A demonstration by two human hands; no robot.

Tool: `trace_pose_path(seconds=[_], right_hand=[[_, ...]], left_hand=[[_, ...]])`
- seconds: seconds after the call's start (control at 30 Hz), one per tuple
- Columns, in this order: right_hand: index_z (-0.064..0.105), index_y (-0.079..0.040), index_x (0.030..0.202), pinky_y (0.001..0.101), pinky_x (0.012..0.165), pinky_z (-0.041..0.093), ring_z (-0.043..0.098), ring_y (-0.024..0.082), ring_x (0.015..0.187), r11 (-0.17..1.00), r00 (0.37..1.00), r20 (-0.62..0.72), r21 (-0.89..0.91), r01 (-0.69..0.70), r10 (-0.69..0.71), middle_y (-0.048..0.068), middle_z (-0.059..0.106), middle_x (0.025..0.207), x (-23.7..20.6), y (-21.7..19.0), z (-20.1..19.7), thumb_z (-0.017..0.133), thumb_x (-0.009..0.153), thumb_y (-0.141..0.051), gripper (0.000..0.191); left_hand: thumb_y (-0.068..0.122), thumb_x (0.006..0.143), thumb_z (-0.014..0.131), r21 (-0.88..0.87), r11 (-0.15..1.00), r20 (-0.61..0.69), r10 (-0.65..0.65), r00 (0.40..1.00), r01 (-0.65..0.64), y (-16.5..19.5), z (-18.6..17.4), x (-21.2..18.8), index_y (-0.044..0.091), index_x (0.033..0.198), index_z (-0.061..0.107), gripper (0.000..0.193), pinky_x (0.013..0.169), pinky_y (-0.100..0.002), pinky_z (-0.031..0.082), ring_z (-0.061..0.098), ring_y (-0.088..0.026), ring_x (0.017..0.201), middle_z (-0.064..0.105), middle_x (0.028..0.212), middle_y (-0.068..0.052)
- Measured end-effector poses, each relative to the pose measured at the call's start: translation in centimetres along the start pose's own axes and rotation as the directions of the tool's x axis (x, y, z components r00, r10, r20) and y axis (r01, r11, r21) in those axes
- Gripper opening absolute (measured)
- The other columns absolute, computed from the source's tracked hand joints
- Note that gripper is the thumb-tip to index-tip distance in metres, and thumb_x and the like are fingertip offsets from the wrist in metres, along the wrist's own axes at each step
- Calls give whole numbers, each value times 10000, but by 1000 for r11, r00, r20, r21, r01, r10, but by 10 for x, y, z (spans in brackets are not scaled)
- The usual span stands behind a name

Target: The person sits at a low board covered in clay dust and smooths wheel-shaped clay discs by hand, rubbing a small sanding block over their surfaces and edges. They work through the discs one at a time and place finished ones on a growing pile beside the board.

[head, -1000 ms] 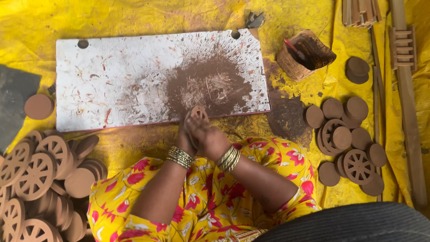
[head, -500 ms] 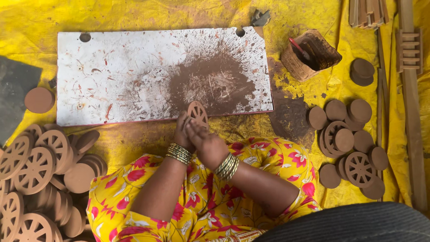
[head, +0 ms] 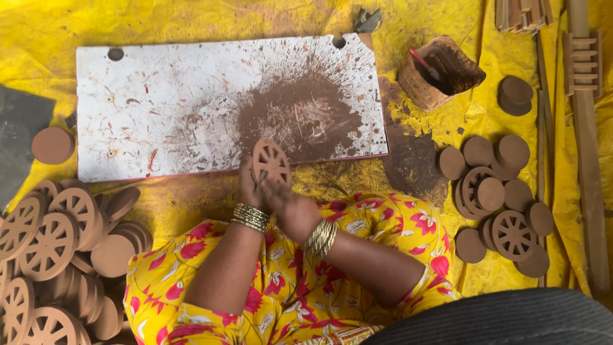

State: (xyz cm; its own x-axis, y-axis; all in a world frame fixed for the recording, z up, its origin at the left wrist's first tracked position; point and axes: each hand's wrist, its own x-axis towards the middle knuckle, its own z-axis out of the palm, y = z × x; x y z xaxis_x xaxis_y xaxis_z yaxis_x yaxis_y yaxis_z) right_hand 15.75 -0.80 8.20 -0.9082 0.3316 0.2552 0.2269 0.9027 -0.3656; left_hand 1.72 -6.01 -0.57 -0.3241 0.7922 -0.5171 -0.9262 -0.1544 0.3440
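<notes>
A brown spoked wheel (head: pixel 271 160) stands upright at the near edge of the white board (head: pixel 159 108), just below its brown paint stain (head: pixel 300 115). My left hand (head: pixel 249 185), with gold bangles at the wrist, grips the wheel from the left and below. Pressed against it, my right hand (head: pixel 287 204) has its fingers closed on a thin dark stick (head: pixel 260 179) that touches the wheel's lower part. Both forearms come up over my lap in yellow flowered cloth.
Pale unpainted wheels and discs (head: pixel 57 236) are piled at the left. Painted brown discs and wheels (head: pixel 498 198) lie at the right. A brown-stained pot (head: pixel 440 73) with a red-handled brush stands at the board's right end. Wooden strips (head: pixel 584 128) run along the right edge, and yellow sheeting (head: pixel 191 19) covers the ground.
The wheel has come up out of my hands and turned to show more of its spoked face. My hands stayed at the board's near edge.
</notes>
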Motion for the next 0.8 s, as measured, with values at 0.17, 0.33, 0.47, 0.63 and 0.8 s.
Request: trace_pose_path(seconds=[0.17,0.33,0.47,0.63,0.8], right_hand=[[476,-24,1460,370,692,614,747,302,938,950,954,41,92,-298,296,210,678,1268,13,28,5,747,829,-120,693],[378,24,1539,351,591,593,725,262,802,980,963,186,-66,-187,196,204,692,1145,4,15,11,689,892,-116,731],[428,10,1468,324,493,585,715,230,720,997,992,117,-63,-40,47,262,641,1374,-11,1,16,646,796,36,706],[448,27,1455,372,569,586,702,287,798,949,941,130,9,-315,312,207,698,1123,6,33,24,736,819,-199,734],[260,-13,1652,360,576,585,748,242,746,918,717,575,-211,-337,395,147,767,1038,3,12,17,578,1041,-228,722]], left_hand=[[469,961,496,-20,1000,10,-10,1000,11,-21,16,-15,108,1413,589,586,956,-418,618,666,-252,1188,660,1360,-110],[469,940,483,-16,999,-107,42,993,-44,-3,15,-13,89,1354,587,571,875,-465,596,658,-283,1085,654,1266,-155],[512,934,458,-22,993,1,113,994,-113,11,11,-10,80,1309,600,589,851,-479,589,680,-313,1065,669,1245,-182],[440,950,447,-8,1000,-116,-15,993,14,-13,24,-21,145,1382,572,539,943,-454,599,633,-273,1172,624,1341,-104],[378,960,455,-36,995,-43,92,995,-93,-4,18,-13,99,1437,537,558,955,-429,613,619,-268,1230,627,1376,-113]])
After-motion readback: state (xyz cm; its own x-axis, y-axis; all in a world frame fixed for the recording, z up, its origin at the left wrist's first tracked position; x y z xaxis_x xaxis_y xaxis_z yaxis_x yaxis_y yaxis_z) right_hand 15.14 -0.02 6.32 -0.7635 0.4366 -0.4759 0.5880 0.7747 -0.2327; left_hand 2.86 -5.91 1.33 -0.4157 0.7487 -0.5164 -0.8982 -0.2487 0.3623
